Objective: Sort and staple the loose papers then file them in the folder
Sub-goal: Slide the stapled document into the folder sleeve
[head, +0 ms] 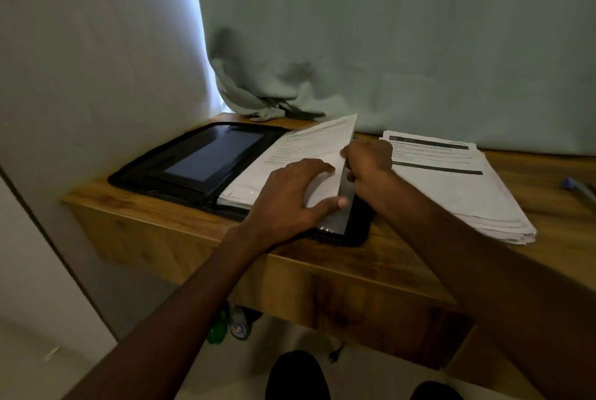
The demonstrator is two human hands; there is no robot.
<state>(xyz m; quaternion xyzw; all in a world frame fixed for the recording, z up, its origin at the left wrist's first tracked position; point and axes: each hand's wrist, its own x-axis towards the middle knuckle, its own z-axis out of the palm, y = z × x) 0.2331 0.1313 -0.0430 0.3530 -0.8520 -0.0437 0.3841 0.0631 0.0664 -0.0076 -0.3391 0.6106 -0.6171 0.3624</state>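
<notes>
A black zip folder (193,157) lies open on the wooden desk (322,273). Printed sheets (309,148) in a clear plastic sleeve rest on its right half, their right edge lifted. My left hand (290,199) lies flat on these sheets with fingers spread, thumb at the sleeve's edge. My right hand (367,157) grips the sheets' raised right edge with curled fingers. A thick stack of loose printed papers (458,186) lies on the desk to the right of the folder.
A grey curtain (387,44) hangs behind the desk, bunched at the back edge. A blue object (577,186) lies at the far right of the desk. Bottles (225,322) stand on the floor under the desk. A white wall is on the left.
</notes>
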